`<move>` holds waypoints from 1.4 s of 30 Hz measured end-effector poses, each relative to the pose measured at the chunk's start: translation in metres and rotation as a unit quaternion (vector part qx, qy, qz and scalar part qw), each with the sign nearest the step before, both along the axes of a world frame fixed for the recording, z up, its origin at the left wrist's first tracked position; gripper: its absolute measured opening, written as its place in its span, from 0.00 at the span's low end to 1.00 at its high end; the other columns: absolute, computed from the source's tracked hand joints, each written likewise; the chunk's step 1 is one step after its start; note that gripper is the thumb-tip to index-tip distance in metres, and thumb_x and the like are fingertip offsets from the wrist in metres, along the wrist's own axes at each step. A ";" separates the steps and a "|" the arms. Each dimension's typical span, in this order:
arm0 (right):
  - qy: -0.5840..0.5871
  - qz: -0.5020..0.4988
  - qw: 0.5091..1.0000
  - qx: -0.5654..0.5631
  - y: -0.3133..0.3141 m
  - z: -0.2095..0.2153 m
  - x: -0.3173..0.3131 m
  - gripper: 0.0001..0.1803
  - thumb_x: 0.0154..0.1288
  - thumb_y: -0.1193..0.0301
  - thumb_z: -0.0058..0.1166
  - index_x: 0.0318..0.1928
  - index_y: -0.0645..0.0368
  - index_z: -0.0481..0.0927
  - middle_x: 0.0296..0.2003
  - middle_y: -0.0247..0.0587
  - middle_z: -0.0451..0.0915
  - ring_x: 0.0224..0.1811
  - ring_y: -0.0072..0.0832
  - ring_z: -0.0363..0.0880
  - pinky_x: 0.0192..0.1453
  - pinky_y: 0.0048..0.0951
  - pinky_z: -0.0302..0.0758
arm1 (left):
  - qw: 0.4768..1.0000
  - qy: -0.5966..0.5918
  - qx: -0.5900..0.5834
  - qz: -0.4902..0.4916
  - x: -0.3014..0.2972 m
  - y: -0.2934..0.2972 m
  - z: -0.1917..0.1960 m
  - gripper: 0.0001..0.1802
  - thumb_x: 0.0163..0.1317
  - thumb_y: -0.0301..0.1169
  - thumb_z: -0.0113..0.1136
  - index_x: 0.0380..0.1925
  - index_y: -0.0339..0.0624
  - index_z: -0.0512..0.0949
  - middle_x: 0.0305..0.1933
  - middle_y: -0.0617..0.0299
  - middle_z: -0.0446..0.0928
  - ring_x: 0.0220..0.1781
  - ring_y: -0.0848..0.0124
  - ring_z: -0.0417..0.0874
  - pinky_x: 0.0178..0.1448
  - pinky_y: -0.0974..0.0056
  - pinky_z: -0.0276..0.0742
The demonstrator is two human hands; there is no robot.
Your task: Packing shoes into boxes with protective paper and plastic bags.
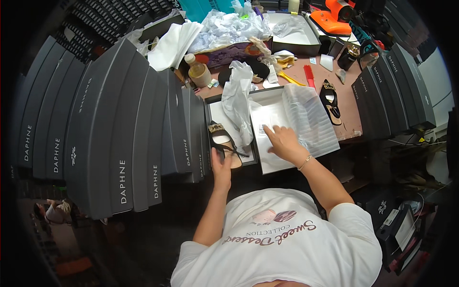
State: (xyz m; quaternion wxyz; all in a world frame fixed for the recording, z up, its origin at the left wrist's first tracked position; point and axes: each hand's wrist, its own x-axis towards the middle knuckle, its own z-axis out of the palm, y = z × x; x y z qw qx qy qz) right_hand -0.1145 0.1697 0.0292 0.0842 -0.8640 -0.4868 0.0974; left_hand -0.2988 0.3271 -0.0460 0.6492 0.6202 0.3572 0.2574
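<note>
My left hand is closed round the heel end of a black sandal with a jewelled strap and a tan insole. That sandal is over the left part of an open shoe box, beside crumpled white tissue paper. My right hand is over the white inside of the box's right part, fingers stretched out and apart. Its index fingertip is at a small clear packet with a printed label. A translucent wrapping sheet lies along that part's right side. A matching sandal rests on the table to the right.
Dark grey shoe boxes stand in rows at left and right. Behind are a bottle, a yellow-handled tool, a red comb-like strip, a bin of crumpled tissue and an orange device.
</note>
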 end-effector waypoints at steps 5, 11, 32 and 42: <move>-0.044 0.042 0.998 0.025 -0.030 -0.048 0.006 0.28 0.54 0.70 0.60 0.58 0.52 0.70 0.36 0.46 0.77 0.36 0.41 0.79 0.35 0.41 0.72 | 0.923 0.046 0.350 -0.151 0.044 -0.009 0.075 0.40 0.58 0.29 0.62 0.68 0.34 0.54 0.69 0.42 0.57 0.71 0.50 0.60 0.71 0.55 0.57; 0.000 0.014 1.000 0.004 -0.026 -0.063 -0.005 0.11 0.57 0.74 0.53 0.43 0.56 0.75 0.34 0.49 0.76 0.34 0.44 0.79 0.35 0.43 0.75 | 0.963 0.123 0.145 -0.192 0.154 0.036 0.029 0.30 0.59 0.34 0.64 0.58 0.31 0.67 0.57 0.46 0.72 0.59 0.59 0.74 0.61 0.59 0.70; 0.607 -0.090 0.742 0.269 0.024 0.008 -0.039 0.14 0.61 0.73 0.57 0.45 0.66 0.76 0.28 0.30 0.74 0.30 0.16 0.69 0.34 0.20 0.70 | 0.941 -0.259 -0.214 0.031 0.092 0.031 0.089 0.22 0.71 0.43 0.48 0.47 0.31 0.75 0.46 0.56 0.79 0.43 0.67 0.83 0.47 0.64 0.79; 0.610 -0.216 0.655 0.390 -0.020 0.040 0.061 0.11 0.68 0.72 0.49 0.49 0.61 0.76 0.39 0.34 0.79 0.36 0.17 0.77 0.40 0.21 0.75 | 0.991 -0.019 0.132 0.009 0.108 0.066 0.074 0.27 0.61 0.40 0.62 0.52 0.30 0.72 0.47 0.49 0.79 0.46 0.58 0.82 0.51 0.58 0.77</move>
